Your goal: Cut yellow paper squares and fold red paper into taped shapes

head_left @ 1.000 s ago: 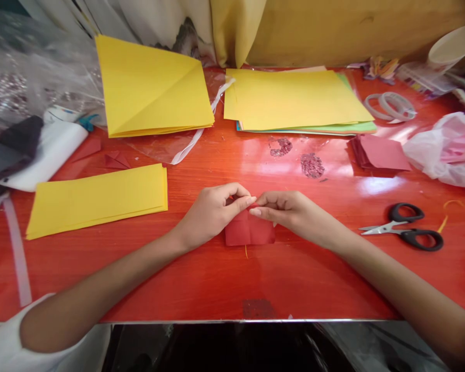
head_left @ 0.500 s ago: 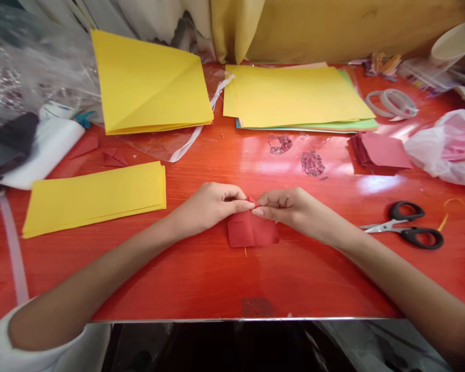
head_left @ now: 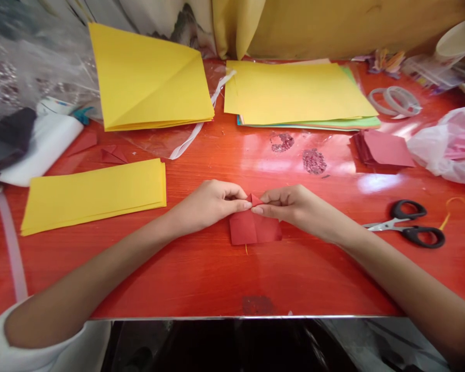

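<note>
A small red paper (head_left: 251, 230) lies at the middle of the table, creased down its centre, its top folded into a small point. My left hand (head_left: 217, 204) pinches the folded top from the left between thumb and fingers. From the right, my right hand (head_left: 290, 206) pinches the same fold. The two thumbs are close together just below the point. A short yellow thread (head_left: 246, 249) shows below the paper's lower edge. Black-handled scissors (head_left: 405, 225) lie to the right of my right forearm, blades toward it.
On the red table (head_left: 170, 279) are a strip-shaped yellow paper stack (head_left: 96, 194), a folded yellow stack (head_left: 155, 82), and coloured sheets (head_left: 294, 93). Red squares (head_left: 387, 148), a plastic bag (head_left: 449, 147) and tape rolls (head_left: 401, 101) lie right; small folded red pieces (head_left: 113, 154) lie left.
The fold at the paper's top shows a little more between my fingertips, and my hands are slightly farther apart. The whole view has shifted slightly.
</note>
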Demonstrator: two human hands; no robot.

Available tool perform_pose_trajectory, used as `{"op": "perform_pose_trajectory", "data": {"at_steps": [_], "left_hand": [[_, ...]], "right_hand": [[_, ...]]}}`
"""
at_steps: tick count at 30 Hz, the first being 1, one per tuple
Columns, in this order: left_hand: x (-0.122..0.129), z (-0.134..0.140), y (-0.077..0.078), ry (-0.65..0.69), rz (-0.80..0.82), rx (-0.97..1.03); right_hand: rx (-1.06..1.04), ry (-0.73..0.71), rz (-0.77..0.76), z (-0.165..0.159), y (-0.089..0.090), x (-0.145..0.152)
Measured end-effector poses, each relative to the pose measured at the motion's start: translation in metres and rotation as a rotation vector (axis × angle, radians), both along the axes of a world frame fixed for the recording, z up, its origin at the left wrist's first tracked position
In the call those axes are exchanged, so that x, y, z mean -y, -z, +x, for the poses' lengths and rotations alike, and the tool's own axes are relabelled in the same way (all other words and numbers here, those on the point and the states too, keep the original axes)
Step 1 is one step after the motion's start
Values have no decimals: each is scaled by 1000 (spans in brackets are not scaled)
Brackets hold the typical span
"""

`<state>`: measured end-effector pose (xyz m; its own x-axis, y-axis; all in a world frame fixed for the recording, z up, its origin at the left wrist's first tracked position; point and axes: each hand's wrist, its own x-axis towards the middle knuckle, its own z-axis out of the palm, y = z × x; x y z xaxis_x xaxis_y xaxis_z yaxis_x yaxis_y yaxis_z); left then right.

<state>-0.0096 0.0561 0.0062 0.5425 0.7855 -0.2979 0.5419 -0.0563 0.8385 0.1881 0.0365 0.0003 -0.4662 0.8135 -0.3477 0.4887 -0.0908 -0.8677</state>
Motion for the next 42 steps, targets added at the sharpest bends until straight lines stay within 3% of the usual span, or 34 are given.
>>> {"op": "perform_pose_trajectory", "data": {"at_steps": [18, 23, 33, 42], "left_hand": [[-2, 0, 2, 10, -16, 34], [1, 1, 1, -38, 27, 118], [12, 7, 11, -104, 124, 119], [13, 7, 12, -112, 136, 131]], "right_hand": [[20, 13, -39, -1, -3, 0], [21, 17, -43, -2, -5, 1], [19, -33, 9, -1, -4, 0], [-51, -105, -28, 4, -3, 0]]}}
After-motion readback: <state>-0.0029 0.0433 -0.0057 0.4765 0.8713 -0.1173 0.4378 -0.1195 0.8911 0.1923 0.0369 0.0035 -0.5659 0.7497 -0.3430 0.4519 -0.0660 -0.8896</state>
